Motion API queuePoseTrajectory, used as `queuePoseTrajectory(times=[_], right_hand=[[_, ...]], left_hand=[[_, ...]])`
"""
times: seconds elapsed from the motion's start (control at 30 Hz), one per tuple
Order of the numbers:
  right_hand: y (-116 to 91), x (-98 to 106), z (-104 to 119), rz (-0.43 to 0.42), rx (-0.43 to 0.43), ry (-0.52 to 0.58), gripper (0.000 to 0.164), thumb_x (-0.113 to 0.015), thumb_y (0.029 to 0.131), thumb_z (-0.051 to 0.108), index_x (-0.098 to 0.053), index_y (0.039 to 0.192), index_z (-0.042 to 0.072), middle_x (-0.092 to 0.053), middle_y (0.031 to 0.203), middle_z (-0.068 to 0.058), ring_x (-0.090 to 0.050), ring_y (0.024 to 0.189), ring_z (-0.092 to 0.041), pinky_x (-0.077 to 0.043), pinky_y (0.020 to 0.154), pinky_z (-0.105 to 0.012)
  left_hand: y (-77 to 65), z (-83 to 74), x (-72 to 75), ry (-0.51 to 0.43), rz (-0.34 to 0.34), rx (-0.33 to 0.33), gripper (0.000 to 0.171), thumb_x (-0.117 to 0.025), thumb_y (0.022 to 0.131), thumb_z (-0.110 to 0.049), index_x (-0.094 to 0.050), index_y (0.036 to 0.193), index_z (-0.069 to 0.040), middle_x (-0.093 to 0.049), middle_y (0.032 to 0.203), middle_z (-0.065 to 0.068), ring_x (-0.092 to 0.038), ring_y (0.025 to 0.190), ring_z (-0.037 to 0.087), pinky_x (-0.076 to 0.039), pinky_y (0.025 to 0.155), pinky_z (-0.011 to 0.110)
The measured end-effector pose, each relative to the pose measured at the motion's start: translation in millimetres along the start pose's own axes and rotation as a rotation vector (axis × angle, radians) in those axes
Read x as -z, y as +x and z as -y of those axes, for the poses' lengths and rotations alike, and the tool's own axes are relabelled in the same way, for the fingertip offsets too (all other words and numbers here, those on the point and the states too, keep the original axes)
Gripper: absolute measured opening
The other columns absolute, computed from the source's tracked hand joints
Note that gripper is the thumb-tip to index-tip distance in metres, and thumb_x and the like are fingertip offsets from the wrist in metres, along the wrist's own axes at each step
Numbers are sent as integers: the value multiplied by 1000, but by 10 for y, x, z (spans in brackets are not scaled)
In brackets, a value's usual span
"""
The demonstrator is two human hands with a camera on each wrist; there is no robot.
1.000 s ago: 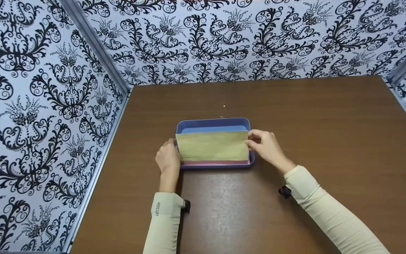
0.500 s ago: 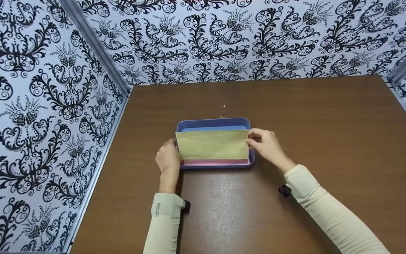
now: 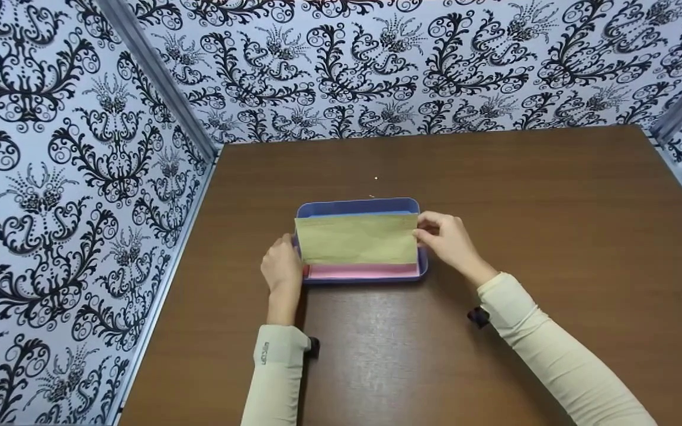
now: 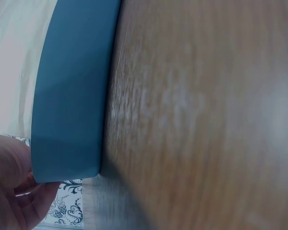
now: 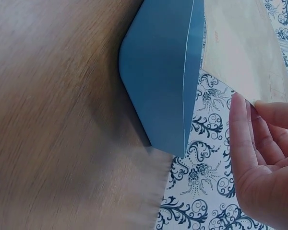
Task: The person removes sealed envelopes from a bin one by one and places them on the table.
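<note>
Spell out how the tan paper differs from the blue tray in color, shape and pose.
Color: the tan paper is yellowish-brown; the blue tray is blue.
Shape: the tan paper is a thin, flat piece; the blue tray has raised walls and rounded corners.
Pose: the right hand pinches the tan paper above the blue tray, which rests on the table.
Both are oblong.

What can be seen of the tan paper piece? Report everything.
The tan paper piece is a thin, creased rectangle; the right wrist view shows faint printing. It is held above the blue tray, long sides running left to right. The right hand pinches its right edge; whether the left hand touches it is unclear.
</note>
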State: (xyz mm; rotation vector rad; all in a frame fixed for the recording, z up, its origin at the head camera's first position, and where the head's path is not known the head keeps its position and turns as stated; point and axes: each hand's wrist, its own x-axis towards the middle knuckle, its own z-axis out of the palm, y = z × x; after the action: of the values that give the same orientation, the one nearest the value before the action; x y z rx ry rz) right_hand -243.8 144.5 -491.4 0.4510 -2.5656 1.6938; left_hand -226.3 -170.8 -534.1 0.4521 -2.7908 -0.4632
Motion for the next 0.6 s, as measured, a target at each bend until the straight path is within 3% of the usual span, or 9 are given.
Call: queuePoseTrajectory(times=[0.2, 0.5, 0.6], right_hand=[[0, 2, 12, -15, 10, -17, 9, -70, 88, 0, -66, 92, -8, -72, 89, -26, -73, 78, -34, -61, 67, -34], [34, -5, -7, -14, -7, -15, 8, -70, 89, 1, -67, 92, -6, -73, 89, -25, -73, 77, -29, -61, 66, -28], [38, -9, 13, -18, -15, -23, 8, -68, 89, -2, -66, 92, -9, -72, 89, -27, -72, 78, -32, -61, 67, -34]], left_hand=[[1, 2, -3, 5, -4, -1, 23, -68, 92, -15, -70, 114, -10, -74, 106, 12, -72, 93, 40, -57, 78, 53], [2, 8, -6, 7, -12, -8, 22, -68, 92, -14, -71, 113, -9, -75, 106, 13, -72, 93, 40, -58, 78, 53], [-1, 5, -3, 5, -14, -8, 22, -68, 91, -14, -70, 112, -9, -75, 105, 14, -72, 92, 41, -58, 76, 53]])
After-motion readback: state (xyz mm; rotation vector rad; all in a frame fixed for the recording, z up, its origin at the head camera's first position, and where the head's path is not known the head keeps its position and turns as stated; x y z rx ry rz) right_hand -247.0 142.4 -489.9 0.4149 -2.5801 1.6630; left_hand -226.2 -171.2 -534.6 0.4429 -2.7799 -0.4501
